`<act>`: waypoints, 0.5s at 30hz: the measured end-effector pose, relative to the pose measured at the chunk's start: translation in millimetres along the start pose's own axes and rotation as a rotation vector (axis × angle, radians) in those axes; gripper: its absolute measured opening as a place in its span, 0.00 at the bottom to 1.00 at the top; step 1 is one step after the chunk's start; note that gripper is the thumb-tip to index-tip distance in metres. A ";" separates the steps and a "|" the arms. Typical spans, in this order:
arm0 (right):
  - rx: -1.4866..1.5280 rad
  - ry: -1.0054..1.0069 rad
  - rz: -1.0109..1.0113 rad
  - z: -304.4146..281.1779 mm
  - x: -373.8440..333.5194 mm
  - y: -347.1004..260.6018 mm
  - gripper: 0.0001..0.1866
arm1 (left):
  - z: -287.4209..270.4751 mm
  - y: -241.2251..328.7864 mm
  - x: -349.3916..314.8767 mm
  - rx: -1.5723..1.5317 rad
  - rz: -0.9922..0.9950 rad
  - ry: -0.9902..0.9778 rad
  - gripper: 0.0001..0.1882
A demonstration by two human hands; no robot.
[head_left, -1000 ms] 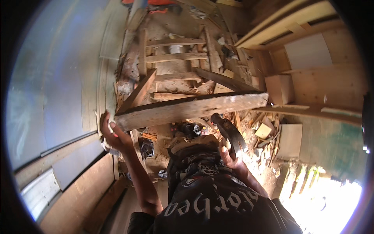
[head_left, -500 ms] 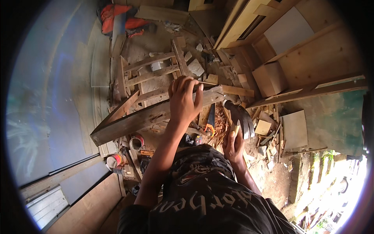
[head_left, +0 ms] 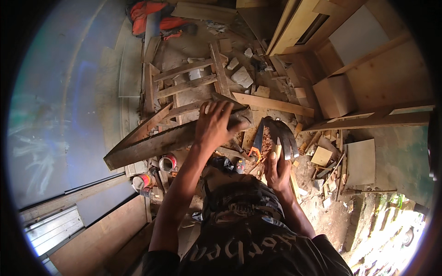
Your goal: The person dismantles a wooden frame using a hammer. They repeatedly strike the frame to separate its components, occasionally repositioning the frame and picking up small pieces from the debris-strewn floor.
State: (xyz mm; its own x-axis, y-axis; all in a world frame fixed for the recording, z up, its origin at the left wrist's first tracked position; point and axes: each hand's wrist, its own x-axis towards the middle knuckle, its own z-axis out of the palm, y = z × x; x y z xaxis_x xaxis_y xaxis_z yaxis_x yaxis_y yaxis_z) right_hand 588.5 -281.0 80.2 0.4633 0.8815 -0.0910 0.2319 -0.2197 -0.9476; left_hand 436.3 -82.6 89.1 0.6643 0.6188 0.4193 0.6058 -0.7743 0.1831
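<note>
My left hand (head_left: 214,124) is closed over the top of a weathered wooden frame (head_left: 152,146), close to the right end of its near board. The thumb points right. Slats of this ladder-like frame stretch away from me, toward the middle of the floor. In my right hand (head_left: 278,174) is a claw hammer (head_left: 282,134), gripped by its light wooden handle. Its dark head stands just right of the board's end, apart from it. Beyond the hammer, a handsaw (head_left: 256,146) with an orange handle lies on the floor.
Two open paint cans (head_left: 167,162) stand on the left beside my forearm. Wood scraps (head_left: 322,156) and broken stones (head_left: 242,77) litter the floor. A large grey sheet (head_left: 55,115) lines the left side; a wooden cabinet (head_left: 373,73) stands at the right. Orange cloth (head_left: 147,11) lies far off.
The near board's right end has moved left and slightly toward me, with my left hand still on it. A wider gap now separates it from the hammer head. My view has shifted a little.
</note>
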 end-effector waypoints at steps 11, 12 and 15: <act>0.084 -0.061 0.264 -21.8 -17.0 49.9 0.21 | 32.8 29.1 -2.5 0.046 -0.100 -0.286 0.46; 0.061 -0.062 0.261 -22.0 -17.2 50.9 0.21 | 34.5 27.6 -1.7 0.034 -0.109 -0.295 0.46; 0.095 -0.049 0.229 -20.1 -19.3 52.9 0.22 | 31.0 28.3 -1.6 0.050 -0.053 -0.229 0.39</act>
State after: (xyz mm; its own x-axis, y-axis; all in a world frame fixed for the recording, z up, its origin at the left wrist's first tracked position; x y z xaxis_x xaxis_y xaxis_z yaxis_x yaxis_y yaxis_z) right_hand 609.0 -318.1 37.9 0.4519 0.8329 -0.3194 0.0429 -0.3779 -0.9248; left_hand 466.0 -101.5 66.1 0.7093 0.6770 0.1961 0.6598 -0.7356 0.1532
